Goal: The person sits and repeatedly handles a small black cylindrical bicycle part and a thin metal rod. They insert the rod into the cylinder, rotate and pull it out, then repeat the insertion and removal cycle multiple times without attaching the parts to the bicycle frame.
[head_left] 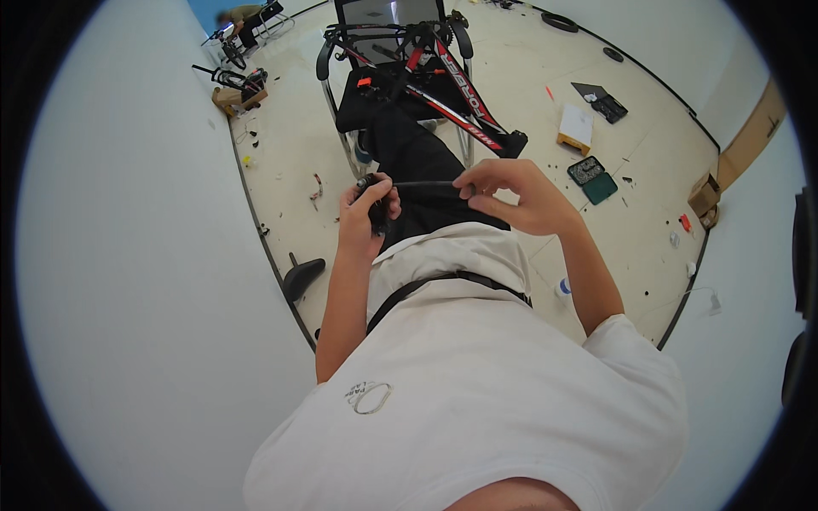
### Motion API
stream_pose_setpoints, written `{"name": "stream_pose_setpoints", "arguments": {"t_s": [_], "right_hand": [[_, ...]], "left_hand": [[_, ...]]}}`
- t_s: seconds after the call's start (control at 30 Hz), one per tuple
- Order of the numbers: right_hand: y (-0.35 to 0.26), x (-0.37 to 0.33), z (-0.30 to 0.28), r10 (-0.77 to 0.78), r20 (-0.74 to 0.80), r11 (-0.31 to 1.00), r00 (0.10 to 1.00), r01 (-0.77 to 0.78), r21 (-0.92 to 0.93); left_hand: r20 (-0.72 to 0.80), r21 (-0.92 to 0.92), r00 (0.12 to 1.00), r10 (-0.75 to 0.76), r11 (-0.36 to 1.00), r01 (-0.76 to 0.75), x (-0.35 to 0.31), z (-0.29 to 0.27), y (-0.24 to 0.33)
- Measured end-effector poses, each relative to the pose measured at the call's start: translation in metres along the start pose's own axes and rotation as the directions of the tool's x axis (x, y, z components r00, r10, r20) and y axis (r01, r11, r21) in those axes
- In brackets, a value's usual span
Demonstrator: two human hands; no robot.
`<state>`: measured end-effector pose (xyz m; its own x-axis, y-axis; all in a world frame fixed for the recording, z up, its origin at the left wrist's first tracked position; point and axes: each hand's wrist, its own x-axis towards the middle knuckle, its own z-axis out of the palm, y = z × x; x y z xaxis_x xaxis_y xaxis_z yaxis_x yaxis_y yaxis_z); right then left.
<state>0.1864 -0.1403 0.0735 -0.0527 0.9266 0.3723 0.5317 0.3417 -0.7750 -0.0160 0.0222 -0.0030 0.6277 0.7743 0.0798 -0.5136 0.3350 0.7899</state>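
In front of my waist, my left hand [368, 204] is closed around a dark bundled part [377, 221]; my fingers cover much of it, and its kind is unclear. From that hand a thin black tube [422, 184] runs level across to the right. The fingers of my right hand [520, 194] are curled at the tube's right end, thumb and fingertips close about it. Beyond both hands, a red, black and white bicycle frame [460, 89] lies on a black chair [349, 111].
A bicycle saddle [302, 278] lies on the floor at left. To the right are an open green case [594, 179], a white-topped yellow box [576, 128] and a black tool case [607, 107]. Another person [243, 19] bends by a bicycle at far left.
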Motion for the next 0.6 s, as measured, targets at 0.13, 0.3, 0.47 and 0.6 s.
{"name": "stream_pose_setpoints", "arguments": {"t_s": [0.13, 0.3, 0.47, 0.6], "right_hand": [[-0.008, -0.004, 0.001, -0.141, -0.015, 0.989, 0.990, 0.140, -0.038], [-0.001, 0.000, 0.001, -0.252, -0.154, 0.959, 0.955, 0.225, -0.171], [0.016, 0.000, 0.018, 0.078, -0.203, 0.908, 0.976, 0.015, 0.420], [0.022, 0.006, 0.021, 0.367, -0.072, 0.436, 0.927, -0.103, 0.894]], "left_hand": [[0.045, -0.145, 0.979, -0.199, 0.968, 0.204, 0.001, 0.000, -0.004], [0.104, -0.153, 0.956, -0.275, 0.945, 0.289, 0.003, -0.001, -0.010], [0.031, -0.023, 0.985, -0.169, 0.985, 0.170, -0.002, 0.011, -0.013], [0.031, -0.005, 0.995, -0.100, 0.995, 0.100, -0.007, 0.016, -0.011]]}}
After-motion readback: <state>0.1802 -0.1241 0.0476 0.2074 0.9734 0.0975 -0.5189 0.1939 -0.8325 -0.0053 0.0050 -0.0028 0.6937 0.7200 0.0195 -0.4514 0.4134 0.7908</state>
